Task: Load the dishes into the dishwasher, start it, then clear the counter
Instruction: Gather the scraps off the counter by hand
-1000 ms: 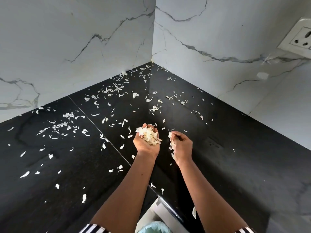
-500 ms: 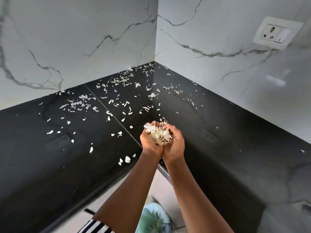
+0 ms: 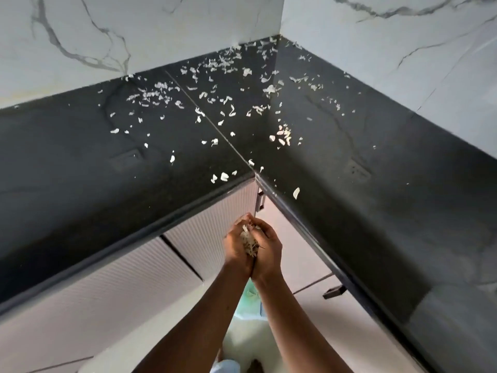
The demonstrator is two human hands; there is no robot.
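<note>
A handful of peels (image 3: 250, 242), pale and papery, is cupped between both hands in front of the cupboards, lower than the counter's front edge and just off its inner corner. The left hand (image 3: 236, 249) and the right hand (image 3: 269, 251) are pressed together at the heels, fingers curled in round the peels so that only a strip of them shows between the palms. Directly behind the hands are ribbed cupboard doors (image 3: 207, 227), with a dark handle (image 3: 260, 201) at the corner. Below the wrists lies a pale green bag (image 3: 248, 301), mostly hidden by the arms. The black counter (image 3: 80, 170) runs along both sides of the corner, and loose peels (image 3: 215, 99) lie scattered over it, thickest towards the back where it meets the white marbled walls (image 3: 134, 28).
</note>
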